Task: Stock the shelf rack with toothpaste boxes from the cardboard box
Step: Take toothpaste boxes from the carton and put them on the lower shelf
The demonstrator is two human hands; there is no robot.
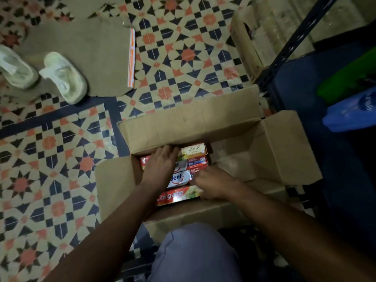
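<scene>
An open cardboard box (pixel 183 127) sits on the tiled floor in front of my knee. Inside lie several toothpaste boxes side by side: a red Colgate box (pixel 175 196) nearest me, a white and red box (pixel 180 178), another red one (pixel 196 162) and a yellowish one (pixel 194 150) at the far side. My left hand (pixel 160 165) lies flat on the left ends of the boxes, fingers spread toward the far wall. My right hand (pixel 211 184) rests at the right ends of the nearer boxes, fingers curled against them. The dark shelf rack (pixel 295 45) stands at the right.
A flattened cardboard sheet (pixel 81 47) lies on the floor at upper left with two pale sandals (pixel 63 76) on it. Another carton (pixel 256 37) stands behind the rack's post. Blue and green packages (pixel 350 112) sit on the rack's low shelf.
</scene>
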